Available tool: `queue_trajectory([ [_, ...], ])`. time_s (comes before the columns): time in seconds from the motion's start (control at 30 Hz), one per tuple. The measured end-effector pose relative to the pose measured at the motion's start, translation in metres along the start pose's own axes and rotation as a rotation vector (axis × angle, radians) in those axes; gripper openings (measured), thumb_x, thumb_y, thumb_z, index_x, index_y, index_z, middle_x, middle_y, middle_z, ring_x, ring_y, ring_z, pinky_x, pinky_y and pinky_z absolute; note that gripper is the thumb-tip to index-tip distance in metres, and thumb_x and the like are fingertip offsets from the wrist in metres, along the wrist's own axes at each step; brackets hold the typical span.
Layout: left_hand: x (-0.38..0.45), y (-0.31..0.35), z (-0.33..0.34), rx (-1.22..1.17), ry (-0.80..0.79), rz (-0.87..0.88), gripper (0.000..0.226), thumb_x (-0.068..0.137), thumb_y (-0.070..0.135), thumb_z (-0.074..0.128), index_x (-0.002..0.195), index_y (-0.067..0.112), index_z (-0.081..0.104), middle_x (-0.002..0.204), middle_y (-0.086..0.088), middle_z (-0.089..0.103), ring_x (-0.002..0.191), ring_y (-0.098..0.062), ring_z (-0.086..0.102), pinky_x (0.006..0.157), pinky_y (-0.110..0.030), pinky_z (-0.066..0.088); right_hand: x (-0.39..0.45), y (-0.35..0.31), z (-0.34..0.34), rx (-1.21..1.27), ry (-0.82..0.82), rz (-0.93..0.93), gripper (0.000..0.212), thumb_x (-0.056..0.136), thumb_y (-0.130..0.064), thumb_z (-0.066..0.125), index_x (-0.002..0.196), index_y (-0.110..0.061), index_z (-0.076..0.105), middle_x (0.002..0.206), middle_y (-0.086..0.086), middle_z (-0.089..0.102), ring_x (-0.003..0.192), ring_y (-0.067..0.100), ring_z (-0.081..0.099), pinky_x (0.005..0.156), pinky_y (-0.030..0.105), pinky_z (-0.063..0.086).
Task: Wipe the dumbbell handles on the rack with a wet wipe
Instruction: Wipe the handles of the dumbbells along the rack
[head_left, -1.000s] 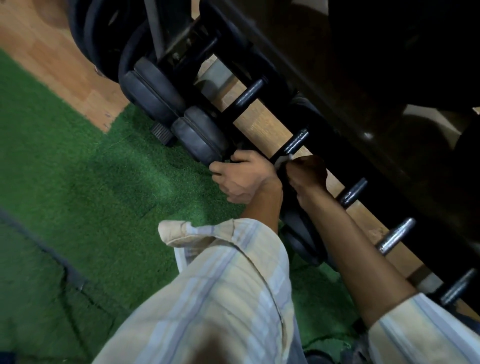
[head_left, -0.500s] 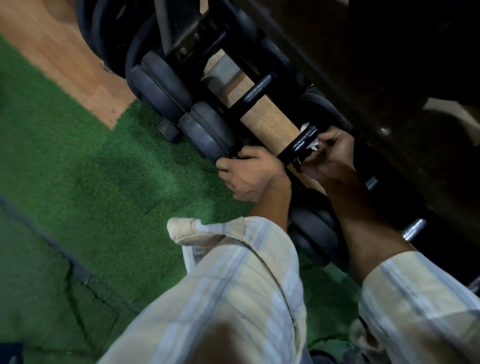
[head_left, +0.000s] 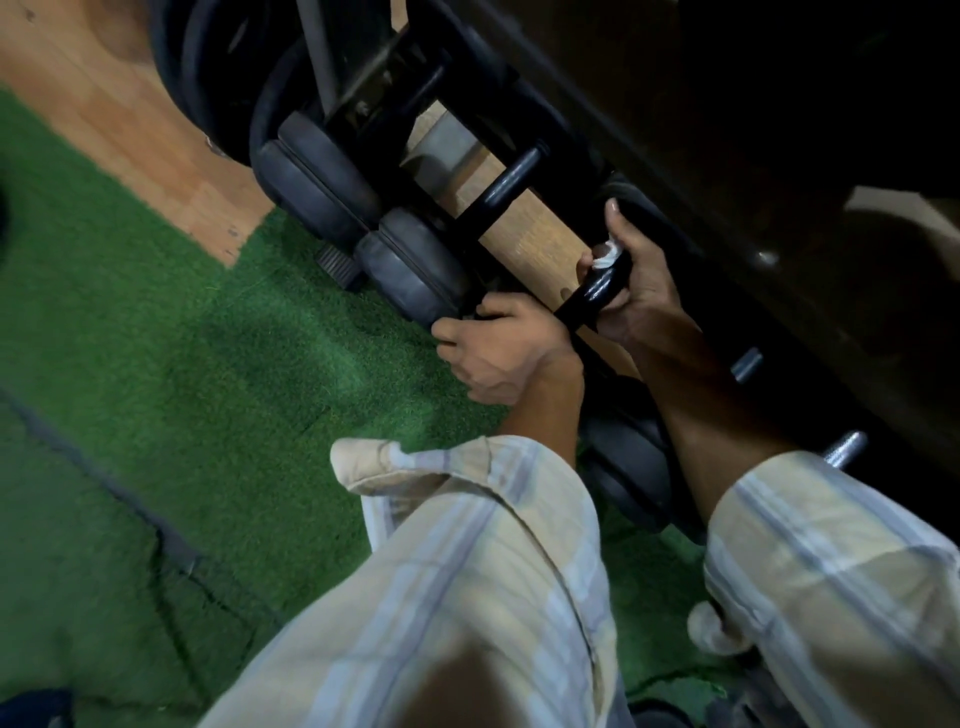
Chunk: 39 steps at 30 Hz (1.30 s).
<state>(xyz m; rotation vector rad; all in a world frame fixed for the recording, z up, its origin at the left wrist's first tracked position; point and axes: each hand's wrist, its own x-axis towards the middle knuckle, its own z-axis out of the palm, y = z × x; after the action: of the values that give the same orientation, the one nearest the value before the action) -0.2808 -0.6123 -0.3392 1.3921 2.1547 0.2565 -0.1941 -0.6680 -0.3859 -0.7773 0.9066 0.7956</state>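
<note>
A row of dumbbells lies on a low black rack (head_left: 415, 67). My right hand (head_left: 636, 288) curls round a black dumbbell handle (head_left: 589, 293) with a white wet wipe (head_left: 609, 254) bunched between its fingers and the bar. My left hand (head_left: 501, 348) grips the near black weight end of that dumbbell, low at the rack's front edge. Another black handle (head_left: 511, 187) lies free further left, and silver handles (head_left: 848, 451) show to the right.
Round black dumbbell heads (head_left: 410, 270) stick out over the green turf (head_left: 208, 364). Wooden floor (head_left: 104, 98) lies at the top left and under the rack. A dark upper shelf (head_left: 779, 182) overhangs the handles. My striped sleeves fill the foreground.
My right hand has slid with the wipe up along the handle toward its far end. My left hand has kept its hold on the near weight end.
</note>
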Motion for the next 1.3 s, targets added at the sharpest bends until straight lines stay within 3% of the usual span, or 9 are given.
queue_trajectory([
  [0.07, 0.001, 0.000, 0.000, 0.003, 0.001, 0.005, 0.037, 0.088, 0.031, 0.047, 0.117, 0.008, 0.047, 0.114, -0.017, 0.058, 0.105, -0.042, 0.060, 0.085, -0.051, 0.047, 0.005, 0.003, 0.002, -0.073, 0.014, -0.003, 0.019, 0.066, -0.016, 0.088, 0.076, -0.012, 0.072, 0.066, -0.003, 0.056, 0.066, 0.013, 0.055, 0.118, 0.037, 0.037],
  [0.17, 0.001, -0.001, -0.001, 0.004, 0.002, 0.008, 0.037, 0.087, 0.031, 0.048, 0.117, 0.008, 0.048, 0.114, -0.017, 0.058, 0.106, -0.042, 0.060, 0.086, -0.050, 0.046, 0.001, 0.009, 0.007, -0.152, 0.077, -0.020, 0.020, 0.081, -0.007, 0.074, 0.100, -0.001, 0.070, 0.080, 0.005, 0.070, 0.098, 0.022, 0.074, 0.095, 0.038, 0.055],
  [0.27, 0.001, 0.000, -0.001, 0.007, 0.009, 0.002, 0.037, 0.087, 0.031, 0.049, 0.117, 0.008, 0.048, 0.114, -0.017, 0.059, 0.106, -0.042, 0.060, 0.085, -0.050, 0.045, -0.002, 0.013, 0.005, -0.334, 0.138, -0.095, 0.021, 0.087, -0.013, 0.066, 0.100, 0.003, 0.068, 0.084, 0.011, 0.077, 0.083, 0.022, 0.078, 0.083, 0.036, 0.061],
  [0.43, 0.000, -0.001, -0.001, 0.015, 0.016, 0.005, 0.039, 0.086, 0.031, 0.048, 0.117, 0.007, 0.048, 0.114, -0.018, 0.059, 0.106, -0.042, 0.061, 0.084, -0.050, 0.046, -0.010, 0.024, -0.026, -0.762, 0.209, -0.084, 0.038, 0.064, -0.024, 0.090, 0.091, -0.003, 0.073, 0.076, 0.010, 0.070, 0.063, 0.021, 0.067, 0.057, 0.029, 0.051],
  [0.57, -0.001, 0.000, 0.000, 0.009, 0.031, 0.013, 0.042, 0.084, 0.033, 0.045, 0.116, 0.007, 0.049, 0.112, -0.018, 0.060, 0.105, -0.042, 0.061, 0.083, -0.050, 0.046, -0.004, 0.032, -0.039, -1.085, 0.175, -0.136, 0.118, 0.022, -0.061, 0.098, 0.117, 0.000, 0.062, 0.103, 0.017, 0.072, 0.085, 0.027, 0.073, 0.069, 0.033, 0.060],
  [0.8, 0.001, 0.000, 0.002, 0.018, 0.021, 0.009, 0.038, 0.086, 0.032, 0.048, 0.116, 0.008, 0.048, 0.113, -0.017, 0.059, 0.106, -0.042, 0.060, 0.084, -0.050, 0.046, -0.029, 0.028, -0.038, -1.274, 0.326, -0.485, 0.062, 0.059, -0.070, 0.081, 0.072, -0.010, 0.073, 0.068, 0.004, 0.073, 0.060, 0.013, 0.068, 0.058, 0.030, 0.055],
  [1.03, 0.001, -0.002, 0.003, 0.018, 0.021, 0.011, 0.038, 0.086, 0.032, 0.048, 0.116, 0.009, 0.048, 0.113, -0.016, 0.059, 0.106, -0.041, 0.060, 0.084, -0.050, 0.045, -0.052, 0.026, -0.028, -1.709, 0.210, -1.162, 0.015, 0.095, -0.038, 0.064, 0.102, -0.025, 0.064, 0.095, -0.006, 0.072, 0.092, 0.018, 0.068, 0.074, 0.029, 0.045],
  [1.17, 0.003, -0.002, 0.004, 0.019, 0.026, 0.015, 0.039, 0.086, 0.033, 0.047, 0.117, 0.009, 0.048, 0.114, -0.017, 0.059, 0.106, -0.042, 0.060, 0.084, -0.051, 0.045, -0.029, 0.004, -0.026, -1.836, 0.457, -1.575, 0.012, 0.093, -0.029, 0.071, 0.085, -0.021, 0.074, 0.072, 0.000, 0.069, 0.066, 0.021, 0.067, 0.056, 0.026, 0.041],
  [1.3, 0.002, -0.003, 0.005, 0.019, 0.027, 0.012, 0.039, 0.086, 0.032, 0.048, 0.116, 0.008, 0.048, 0.114, -0.017, 0.059, 0.106, -0.042, 0.060, 0.083, -0.050, 0.045, -0.027, 0.009, -0.029, -1.731, 0.457, -1.507, 0.009, 0.091, -0.025, 0.073, 0.088, -0.019, 0.078, 0.075, 0.006, 0.074, 0.068, 0.030, 0.071, 0.059, 0.033, 0.053],
])
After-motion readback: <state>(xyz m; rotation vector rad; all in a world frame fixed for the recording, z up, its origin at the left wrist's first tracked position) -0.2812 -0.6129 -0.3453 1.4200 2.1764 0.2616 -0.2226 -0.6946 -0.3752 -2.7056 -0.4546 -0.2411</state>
